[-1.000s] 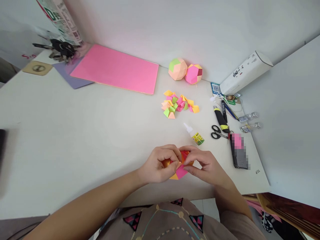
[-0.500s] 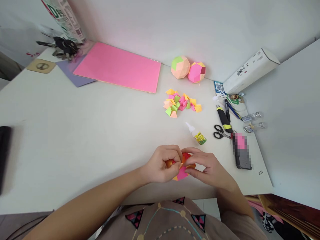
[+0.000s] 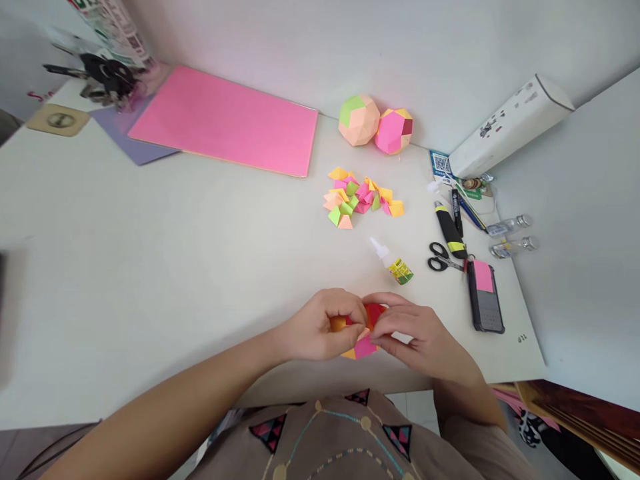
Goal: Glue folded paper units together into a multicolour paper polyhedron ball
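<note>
- A partly assembled folded-paper model (image 3: 365, 348), pink, orange and red, sits between the two hands at the near edge of the white desk (image 3: 175, 267).
- The left hand (image 3: 325, 327) holds the model from the left, its thumb and forefinger pinching at a small peach flap (image 3: 365, 333) on the near side.
- The right hand (image 3: 425, 337) grasps the model from the right, thumb and forefinger drawn together just beside that flap; its other fingers curve over the far side.
- The flap lies between both sets of fingertips, nearer the left ones. The visible part of the model runs wider left to right, and its red inside shows between the hands; its underside is hidden.
- A glue bottle (image 3: 400, 270) lies just beyond the right hand, nozzle pointing far and left.
- Farther off is a loose cluster of folded paper pieces (image 3: 345, 200), with two faceted paper balls (image 3: 359, 121) behind, by the wall.
- Black-handled scissors (image 3: 437, 257) lie right of the glue.
</note>
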The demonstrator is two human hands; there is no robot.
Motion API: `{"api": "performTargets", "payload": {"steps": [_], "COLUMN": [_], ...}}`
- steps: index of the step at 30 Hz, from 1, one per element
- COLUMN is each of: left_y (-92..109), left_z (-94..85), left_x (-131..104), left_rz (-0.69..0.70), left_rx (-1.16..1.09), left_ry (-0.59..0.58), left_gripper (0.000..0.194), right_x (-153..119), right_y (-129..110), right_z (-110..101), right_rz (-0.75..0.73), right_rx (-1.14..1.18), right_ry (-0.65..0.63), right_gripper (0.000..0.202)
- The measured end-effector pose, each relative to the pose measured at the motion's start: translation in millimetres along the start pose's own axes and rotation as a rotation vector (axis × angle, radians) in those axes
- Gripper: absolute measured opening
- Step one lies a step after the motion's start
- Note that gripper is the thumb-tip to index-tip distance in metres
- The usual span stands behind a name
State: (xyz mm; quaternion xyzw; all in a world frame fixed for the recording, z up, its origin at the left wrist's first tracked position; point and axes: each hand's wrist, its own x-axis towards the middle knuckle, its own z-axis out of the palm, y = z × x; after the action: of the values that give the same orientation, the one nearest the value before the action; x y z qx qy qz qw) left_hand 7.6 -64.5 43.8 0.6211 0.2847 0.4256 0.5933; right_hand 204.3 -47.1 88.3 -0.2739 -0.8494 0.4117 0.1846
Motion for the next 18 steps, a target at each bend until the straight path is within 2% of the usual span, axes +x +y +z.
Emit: {"api": "performTargets", "payload": {"steps": [12,18], "left_y": [-1.0,-1.8], "left_z": [1.0,2.5], "left_x": [-1.2,-1.5], "left_rz": [-0.028,0.019], "left_rx": [-0.044,-0.013], "left_ry": [0.012,0.035], "left_gripper": [0.016,0.018], "right_x": [-1.5,-0.3], "right_y": [-0.5,-1.9], "right_z": [-0.7,-1.1], "right_rz": [-0.006,-0.011], "right_rx": [-0.035,-0.054], "right_ry": [0.005,0.007], "right_gripper": [0.011,0.012]}}
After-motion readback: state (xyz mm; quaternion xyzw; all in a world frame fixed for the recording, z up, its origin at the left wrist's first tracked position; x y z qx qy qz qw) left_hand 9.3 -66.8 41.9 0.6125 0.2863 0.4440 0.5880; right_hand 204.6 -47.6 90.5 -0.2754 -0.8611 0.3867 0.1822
